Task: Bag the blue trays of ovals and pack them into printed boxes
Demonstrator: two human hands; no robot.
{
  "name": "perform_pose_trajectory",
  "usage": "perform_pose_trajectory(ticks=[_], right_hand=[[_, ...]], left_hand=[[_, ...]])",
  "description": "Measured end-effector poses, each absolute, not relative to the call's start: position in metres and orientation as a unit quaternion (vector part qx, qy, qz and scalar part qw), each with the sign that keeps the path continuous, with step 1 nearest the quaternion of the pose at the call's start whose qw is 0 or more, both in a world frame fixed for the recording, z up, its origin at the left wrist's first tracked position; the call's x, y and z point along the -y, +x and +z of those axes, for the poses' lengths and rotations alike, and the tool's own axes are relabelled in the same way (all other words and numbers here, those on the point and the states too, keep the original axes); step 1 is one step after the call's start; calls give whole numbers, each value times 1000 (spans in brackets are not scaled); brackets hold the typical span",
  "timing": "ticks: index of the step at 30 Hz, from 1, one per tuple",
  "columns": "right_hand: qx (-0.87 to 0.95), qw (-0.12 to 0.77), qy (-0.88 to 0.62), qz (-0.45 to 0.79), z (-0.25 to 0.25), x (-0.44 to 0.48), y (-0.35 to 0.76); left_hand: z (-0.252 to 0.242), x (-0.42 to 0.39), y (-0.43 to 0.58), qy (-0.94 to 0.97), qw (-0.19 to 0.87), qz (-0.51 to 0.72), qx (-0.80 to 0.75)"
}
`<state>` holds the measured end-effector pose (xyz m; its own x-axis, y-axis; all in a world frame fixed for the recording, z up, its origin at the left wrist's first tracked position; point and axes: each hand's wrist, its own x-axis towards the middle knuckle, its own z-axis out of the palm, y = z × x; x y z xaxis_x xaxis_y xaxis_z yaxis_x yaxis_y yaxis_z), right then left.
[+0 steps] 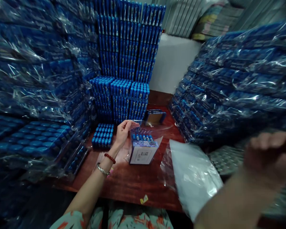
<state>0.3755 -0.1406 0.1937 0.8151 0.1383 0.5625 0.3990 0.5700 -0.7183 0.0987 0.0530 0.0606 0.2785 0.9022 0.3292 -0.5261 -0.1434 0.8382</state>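
Note:
My left hand (123,132), with a red bead bracelet and a silver bangle, pinches the upper edge of a clear plastic bag (160,128). Inside the bag stands a small purple-and-white box (143,155), with a row of blue-capped tubes showing at its top. My right hand (268,156) is raised at the far right, away from the box and smeared by motion; whether it holds anything cannot be made out. Left of the box, close to my left hand, sits a block of blue-capped tubes (102,136).
Tall plastic-wrapped stacks of blue packs stand at left (43,79) and right (240,79). Behind the box rise stacked blue tubes (124,101). Flat clear bags (195,175) lie at the right of the reddish table (133,184). A yellow scrap (144,199) lies near the front edge.

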Motion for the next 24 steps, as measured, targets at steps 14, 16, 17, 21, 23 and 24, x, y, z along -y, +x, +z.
perform_pose_trajectory(ticks=[14, 16, 17, 21, 23, 24], right_hand=[[706, 205, -662, -148, -3, 52, 222], [707, 214, -658, -145, -3, 52, 225], [711, 226, -651, -137, -4, 54, 226], [727, 359, -584, -45, -8, 67, 234], [664, 497, -558, 15, -11, 76, 238], [601, 574, -555, 40, -12, 80, 240]], left_hand=[[55, -13, 84, 645, 540, 492, -223], [43, 4, 79, 688, 518, 450, -237], [35, 11, 77, 700, 514, 433, -243], [12, 25, 72, 748, 472, 408, -224], [6, 24, 70, 785, 425, 405, -197], [5, 22, 69, 800, 404, 403, -186]])
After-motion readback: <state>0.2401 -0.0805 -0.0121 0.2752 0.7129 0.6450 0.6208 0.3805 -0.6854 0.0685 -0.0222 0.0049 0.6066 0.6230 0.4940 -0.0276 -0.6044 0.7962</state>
